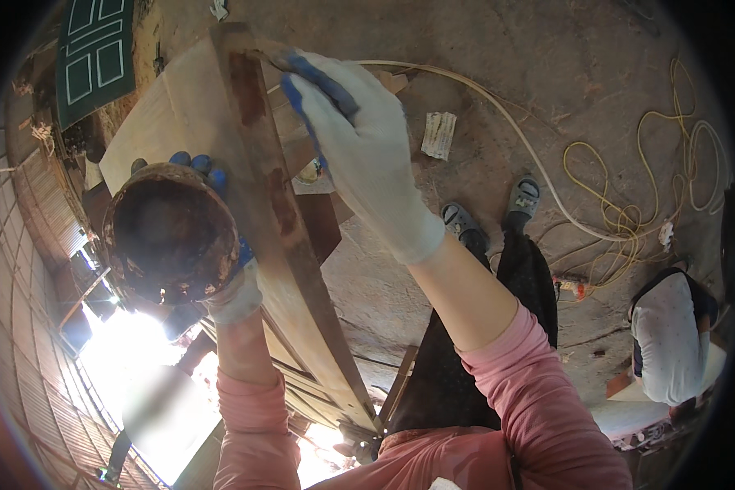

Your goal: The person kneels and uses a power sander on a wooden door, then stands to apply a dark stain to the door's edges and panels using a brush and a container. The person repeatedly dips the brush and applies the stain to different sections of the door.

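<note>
A round, stained bowl (171, 237), dark brown inside, rests in my left hand (235, 296). Blue-coated glove fingertips show past its far rim. My right hand (363, 143), in a white glove with blue fingers, is at the far end of a wooden door-like panel (302, 282) standing on edge. Its fingers are closed close to the panel's narrow upper edge; a small thing may be between them, but I cannot make it out. Reddish-brown patches (282, 204) mark that edge, one near my right fingertips and another farther down towards me.
A pale hose (506, 135) and tangled yellow cord (604, 196) lie on the floor to the right. Another person (670, 335) crouches at the far right. A green panel with white outlines (96, 57) is at the upper left. Bright light comes from the lower left.
</note>
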### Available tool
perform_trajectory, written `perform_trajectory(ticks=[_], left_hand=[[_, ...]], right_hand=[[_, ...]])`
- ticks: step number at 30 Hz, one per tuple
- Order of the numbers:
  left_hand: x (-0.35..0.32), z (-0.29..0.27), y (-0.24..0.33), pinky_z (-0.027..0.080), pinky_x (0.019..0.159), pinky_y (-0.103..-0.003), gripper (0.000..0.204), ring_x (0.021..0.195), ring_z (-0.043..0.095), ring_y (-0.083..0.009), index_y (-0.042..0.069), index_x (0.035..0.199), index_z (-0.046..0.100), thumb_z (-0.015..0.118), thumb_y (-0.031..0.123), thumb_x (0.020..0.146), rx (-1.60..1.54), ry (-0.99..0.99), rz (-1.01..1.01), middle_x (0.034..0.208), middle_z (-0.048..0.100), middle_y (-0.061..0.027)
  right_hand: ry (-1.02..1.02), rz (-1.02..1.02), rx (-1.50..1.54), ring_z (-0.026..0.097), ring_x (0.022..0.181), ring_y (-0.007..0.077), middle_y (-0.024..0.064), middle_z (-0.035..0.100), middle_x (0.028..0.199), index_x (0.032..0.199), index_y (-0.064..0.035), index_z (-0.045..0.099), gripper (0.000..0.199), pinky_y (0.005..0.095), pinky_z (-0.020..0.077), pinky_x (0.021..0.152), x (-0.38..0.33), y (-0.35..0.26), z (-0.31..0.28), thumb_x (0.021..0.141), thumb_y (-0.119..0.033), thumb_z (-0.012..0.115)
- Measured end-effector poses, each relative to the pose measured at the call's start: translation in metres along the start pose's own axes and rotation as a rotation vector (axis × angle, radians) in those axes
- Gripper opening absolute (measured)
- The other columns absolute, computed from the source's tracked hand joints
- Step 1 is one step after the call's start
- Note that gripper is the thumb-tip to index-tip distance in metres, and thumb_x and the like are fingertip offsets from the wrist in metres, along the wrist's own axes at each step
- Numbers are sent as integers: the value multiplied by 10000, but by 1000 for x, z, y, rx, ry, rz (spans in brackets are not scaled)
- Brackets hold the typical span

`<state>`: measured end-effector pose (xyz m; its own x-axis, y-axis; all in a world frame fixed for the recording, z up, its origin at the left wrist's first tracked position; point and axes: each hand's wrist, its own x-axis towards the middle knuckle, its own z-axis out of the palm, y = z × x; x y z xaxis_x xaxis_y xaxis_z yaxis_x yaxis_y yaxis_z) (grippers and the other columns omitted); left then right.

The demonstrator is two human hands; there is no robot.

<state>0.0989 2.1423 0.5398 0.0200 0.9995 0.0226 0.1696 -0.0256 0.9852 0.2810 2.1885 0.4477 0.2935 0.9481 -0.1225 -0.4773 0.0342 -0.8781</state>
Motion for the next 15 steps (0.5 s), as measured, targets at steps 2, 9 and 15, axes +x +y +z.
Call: perform_trajectory(ticks=[2, 9, 15], left_hand=[[0, -3, 0, 399, 1226, -431, 576, 1467, 430, -323, 2, 1594, 281, 340, 326, 1121, -177, -20, -33, 1570, 401, -271], [1, -1, 6, 332, 1254, -475, 631, 1490, 368, -382, -43, 1596, 192, 391, 323, 1122, -474, 91, -187, 1600, 306, -309], [-6, 0, 2, 258, 1288, -453, 641, 1530, 304, -335, -17, 1614, 165, 363, 342, 1121, -190, 57, -72, 1628, 291, -264]], right_hand=[[-59, -40, -132, 623, 809, 332, 151, 616, 903, 1190, -58, 716, 248, 417, 492, 703, -4, 4, 4, 964, -137, 653], [-231, 31, -179, 611, 782, 302, 127, 593, 883, 1235, -79, 704, 281, 394, 481, 682, -31, 1, -15, 961, -131, 666], [-207, -39, -7, 565, 774, 283, 92, 570, 873, 1248, -85, 715, 308, 387, 467, 704, -5, 20, -25, 945, -110, 673]])
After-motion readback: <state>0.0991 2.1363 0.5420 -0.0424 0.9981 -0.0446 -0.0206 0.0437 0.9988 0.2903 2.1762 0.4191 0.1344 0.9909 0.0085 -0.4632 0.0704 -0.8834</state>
